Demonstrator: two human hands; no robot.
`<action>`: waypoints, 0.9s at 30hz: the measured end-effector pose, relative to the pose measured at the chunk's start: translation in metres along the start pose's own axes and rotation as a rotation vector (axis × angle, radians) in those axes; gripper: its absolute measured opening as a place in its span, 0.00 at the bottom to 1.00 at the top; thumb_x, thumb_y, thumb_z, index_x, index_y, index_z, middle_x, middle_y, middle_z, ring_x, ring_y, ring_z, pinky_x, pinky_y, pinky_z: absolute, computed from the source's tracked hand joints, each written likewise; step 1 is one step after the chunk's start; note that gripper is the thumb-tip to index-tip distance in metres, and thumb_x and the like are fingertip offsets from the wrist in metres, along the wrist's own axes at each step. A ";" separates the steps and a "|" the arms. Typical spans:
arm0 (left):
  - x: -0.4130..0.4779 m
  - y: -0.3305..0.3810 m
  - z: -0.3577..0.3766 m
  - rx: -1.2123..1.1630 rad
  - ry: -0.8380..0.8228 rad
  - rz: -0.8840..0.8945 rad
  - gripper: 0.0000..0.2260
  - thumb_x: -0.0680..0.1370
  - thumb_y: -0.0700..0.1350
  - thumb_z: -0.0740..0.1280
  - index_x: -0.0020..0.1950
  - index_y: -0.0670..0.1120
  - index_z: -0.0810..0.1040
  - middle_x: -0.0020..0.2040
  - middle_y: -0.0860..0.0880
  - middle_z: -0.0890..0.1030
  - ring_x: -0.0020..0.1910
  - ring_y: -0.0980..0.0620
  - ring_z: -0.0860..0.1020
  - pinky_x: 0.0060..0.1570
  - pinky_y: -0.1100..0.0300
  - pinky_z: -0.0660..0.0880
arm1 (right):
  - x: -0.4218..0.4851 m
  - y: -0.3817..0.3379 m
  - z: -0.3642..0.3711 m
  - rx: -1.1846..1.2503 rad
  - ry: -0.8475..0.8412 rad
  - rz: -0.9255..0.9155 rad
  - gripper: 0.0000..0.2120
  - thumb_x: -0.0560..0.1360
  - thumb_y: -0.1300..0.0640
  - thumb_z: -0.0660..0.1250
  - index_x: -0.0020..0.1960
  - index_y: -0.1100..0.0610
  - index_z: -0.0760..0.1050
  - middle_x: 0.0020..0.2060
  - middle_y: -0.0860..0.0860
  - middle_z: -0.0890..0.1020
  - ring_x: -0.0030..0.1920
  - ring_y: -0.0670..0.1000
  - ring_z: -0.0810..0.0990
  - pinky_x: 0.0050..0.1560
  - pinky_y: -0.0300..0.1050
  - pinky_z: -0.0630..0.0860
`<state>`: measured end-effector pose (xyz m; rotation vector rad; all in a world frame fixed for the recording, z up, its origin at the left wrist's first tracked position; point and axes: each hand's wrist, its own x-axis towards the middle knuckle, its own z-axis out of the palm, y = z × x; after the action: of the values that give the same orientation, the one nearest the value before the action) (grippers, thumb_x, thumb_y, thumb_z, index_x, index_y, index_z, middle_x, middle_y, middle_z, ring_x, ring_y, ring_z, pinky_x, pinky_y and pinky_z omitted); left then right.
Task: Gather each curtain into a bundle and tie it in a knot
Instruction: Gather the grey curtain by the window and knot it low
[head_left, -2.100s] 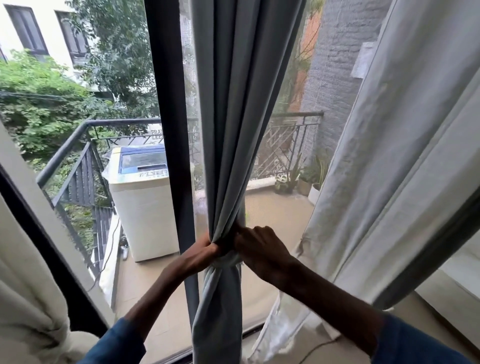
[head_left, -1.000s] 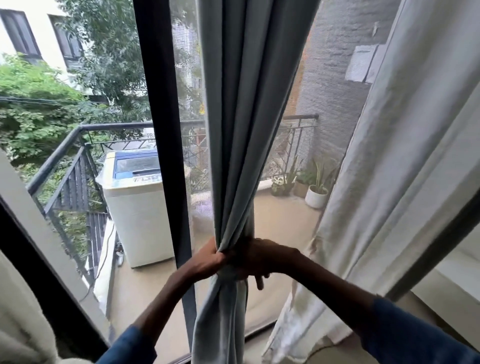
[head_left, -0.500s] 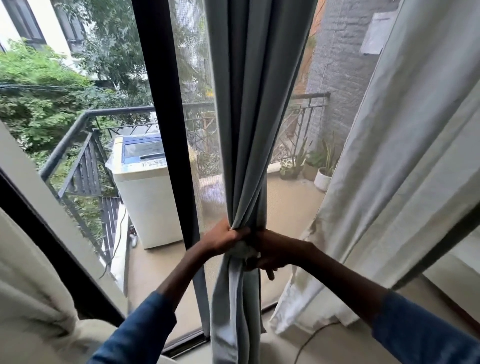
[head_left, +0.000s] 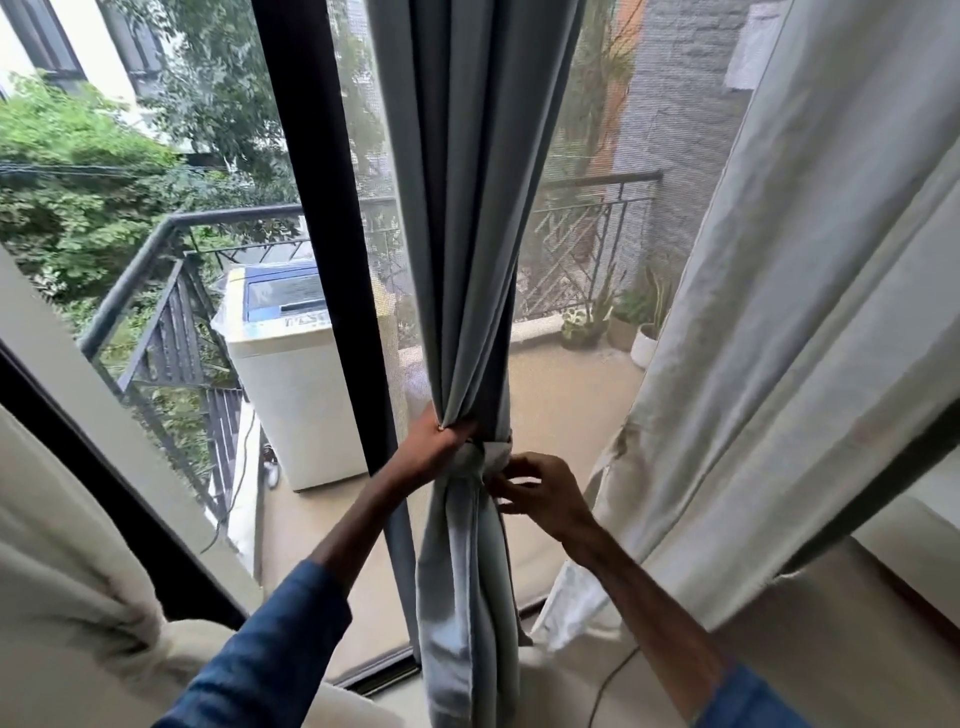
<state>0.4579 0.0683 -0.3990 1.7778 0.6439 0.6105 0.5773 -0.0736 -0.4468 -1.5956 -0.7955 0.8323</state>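
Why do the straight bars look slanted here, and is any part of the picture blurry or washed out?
Head view: the wide-angle lens tilts the window frame steeply at the left edge; soft daylight comes from outside, with no hard shadows; the white building at top left is washed out; the curtain and the left hand gripping it are fairly sharp; the near sleeve is slightly soft.

The gathered grey curtain (head_left: 457, 208) is hemmed on its left by the dark window post (head_left: 322, 208); open room is left on its right, bounded by the white curtain (head_left: 779, 312).
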 end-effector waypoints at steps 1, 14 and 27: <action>0.001 -0.001 0.000 -0.002 0.005 0.019 0.16 0.71 0.46 0.64 0.56 0.43 0.80 0.52 0.43 0.84 0.55 0.46 0.82 0.57 0.47 0.79 | -0.001 0.000 0.004 0.122 0.039 0.045 0.08 0.72 0.64 0.77 0.50 0.61 0.81 0.43 0.59 0.84 0.40 0.57 0.84 0.46 0.59 0.84; 0.006 -0.008 -0.008 -0.017 0.006 0.082 0.06 0.71 0.43 0.62 0.43 0.45 0.78 0.39 0.50 0.78 0.40 0.56 0.77 0.41 0.58 0.75 | -0.009 0.008 0.029 0.674 -0.029 0.252 0.19 0.64 0.54 0.78 0.53 0.60 0.84 0.42 0.53 0.85 0.36 0.46 0.81 0.43 0.40 0.74; 0.016 -0.023 -0.009 0.178 -0.059 0.117 0.09 0.72 0.42 0.63 0.47 0.41 0.80 0.43 0.41 0.84 0.46 0.41 0.83 0.46 0.43 0.81 | -0.008 0.080 0.024 0.362 0.083 0.250 0.10 0.74 0.59 0.75 0.49 0.67 0.84 0.36 0.55 0.81 0.35 0.49 0.77 0.38 0.43 0.78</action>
<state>0.4604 0.0909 -0.4170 2.0032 0.5711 0.5915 0.5585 -0.0807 -0.5276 -1.4085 -0.3625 1.0174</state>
